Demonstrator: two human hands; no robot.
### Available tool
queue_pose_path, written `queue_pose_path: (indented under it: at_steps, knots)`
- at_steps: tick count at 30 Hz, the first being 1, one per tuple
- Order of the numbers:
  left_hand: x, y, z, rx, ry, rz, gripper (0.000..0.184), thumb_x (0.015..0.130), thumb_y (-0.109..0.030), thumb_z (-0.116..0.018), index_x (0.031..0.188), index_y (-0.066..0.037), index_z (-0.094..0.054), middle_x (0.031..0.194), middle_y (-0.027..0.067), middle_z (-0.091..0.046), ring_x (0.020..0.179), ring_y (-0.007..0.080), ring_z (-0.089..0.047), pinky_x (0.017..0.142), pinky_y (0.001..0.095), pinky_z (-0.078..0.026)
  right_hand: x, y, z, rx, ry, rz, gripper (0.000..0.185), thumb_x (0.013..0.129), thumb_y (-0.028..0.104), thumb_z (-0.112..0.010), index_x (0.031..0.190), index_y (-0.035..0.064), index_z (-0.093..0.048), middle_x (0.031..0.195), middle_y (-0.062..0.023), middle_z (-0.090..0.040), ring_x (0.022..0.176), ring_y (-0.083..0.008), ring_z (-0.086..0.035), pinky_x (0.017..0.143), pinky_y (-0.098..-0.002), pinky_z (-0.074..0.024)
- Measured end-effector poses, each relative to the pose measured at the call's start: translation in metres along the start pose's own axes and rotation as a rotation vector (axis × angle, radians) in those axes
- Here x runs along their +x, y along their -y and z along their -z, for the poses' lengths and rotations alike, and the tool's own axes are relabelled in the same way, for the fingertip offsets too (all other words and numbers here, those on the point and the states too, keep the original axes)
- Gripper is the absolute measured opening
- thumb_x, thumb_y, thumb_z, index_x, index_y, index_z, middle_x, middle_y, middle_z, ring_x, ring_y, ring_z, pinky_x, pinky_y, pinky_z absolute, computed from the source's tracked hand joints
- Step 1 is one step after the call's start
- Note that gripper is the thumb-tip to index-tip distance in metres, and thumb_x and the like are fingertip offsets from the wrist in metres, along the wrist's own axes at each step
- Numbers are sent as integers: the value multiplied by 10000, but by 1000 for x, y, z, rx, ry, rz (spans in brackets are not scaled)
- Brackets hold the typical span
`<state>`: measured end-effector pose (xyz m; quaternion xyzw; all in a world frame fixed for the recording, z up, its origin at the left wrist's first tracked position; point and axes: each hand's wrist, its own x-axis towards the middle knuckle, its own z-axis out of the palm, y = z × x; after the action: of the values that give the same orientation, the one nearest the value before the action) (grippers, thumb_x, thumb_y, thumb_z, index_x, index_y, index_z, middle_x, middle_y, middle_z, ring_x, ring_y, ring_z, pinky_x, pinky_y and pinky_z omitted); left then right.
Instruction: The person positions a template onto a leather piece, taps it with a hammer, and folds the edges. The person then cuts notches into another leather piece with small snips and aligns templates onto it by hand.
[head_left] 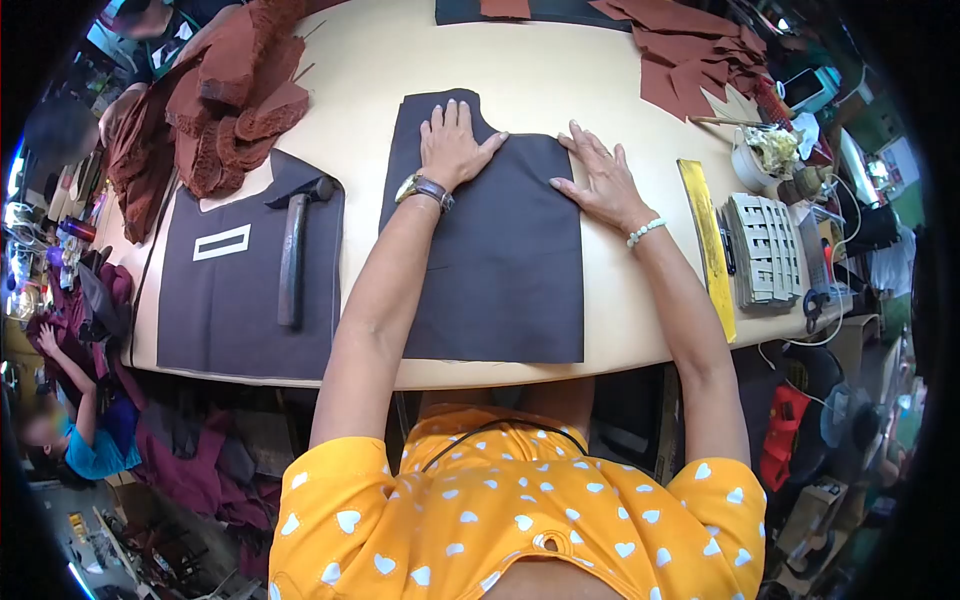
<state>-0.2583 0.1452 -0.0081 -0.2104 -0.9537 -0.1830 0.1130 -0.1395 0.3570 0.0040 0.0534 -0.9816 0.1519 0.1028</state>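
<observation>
A dark cut fabric panel [490, 270] lies flat on the pale table [350, 60] in front of me. My left hand [458, 146] rests on its upper part, fingers spread and pointing away from me, with a watch on the wrist. At the panel's upper right edge is my right hand [605, 180], fingers apart, with thumb and fingertips at the cloth's edge and a beaded bracelet on the wrist. Neither hand grips anything. To the left lies a second dark panel [240, 300], bearing a hammer [292, 260] and a pale rectangular frame [221, 243].
Reddish-brown fabric is heaped at the upper left [230, 90] and upper right [690, 60]. On the right are a yellow ruler [706, 250], a stack of pale slotted pieces [765, 250], a white tub [752, 165] and scissors [815, 308]. A person [90, 430] is at the far left.
</observation>
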Motion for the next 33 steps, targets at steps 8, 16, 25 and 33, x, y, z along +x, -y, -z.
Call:
queue_pose_path:
  at_steps: [8, 16, 25, 33]
  knots:
    - [-25, -77, -12, -235, -236, -561, 203, 831, -167, -503, 958, -21, -566, 1032, 163, -570, 1024, 314, -523, 871, 414, -421, 3, -5, -5, -96, -7, 9, 902, 760, 552, -566, 1424, 83, -176, 1412, -116, -344, 1329, -318, -260, 1051, -583, -147]
    - [-15, -83, -12, -203, -47, -501, 172, 786, -125, -574, 921, -35, -630, 885, 122, -624, 882, 277, -594, 782, 379, -455, -64, -26, 21, -403, -488, -306, 561, 850, 390, -507, 1253, 5, -449, 1255, -153, -488, 1183, -309, -425, 966, -512, -326]
    - [47, -94, 11, -127, 576, -52, 468, 645, -262, -768, 1040, -49, -635, 1059, 161, -631, 1014, 289, -594, 894, 451, -411, -119, -61, 71, -648, -185, -738, 113, 861, 115, -492, 905, 42, -567, 841, -123, -627, 743, -288, -662, 617, -391, -547]
    - [55, -86, 15, -199, 601, -35, 551, 548, -291, -816, 944, 52, -645, 997, 215, -638, 967, 314, -612, 815, 342, -479, -119, -75, 66, -735, -269, -639, 76, 859, 112, -484, 878, 55, -530, 835, -117, -622, 743, -293, -651, 617, -400, -532]
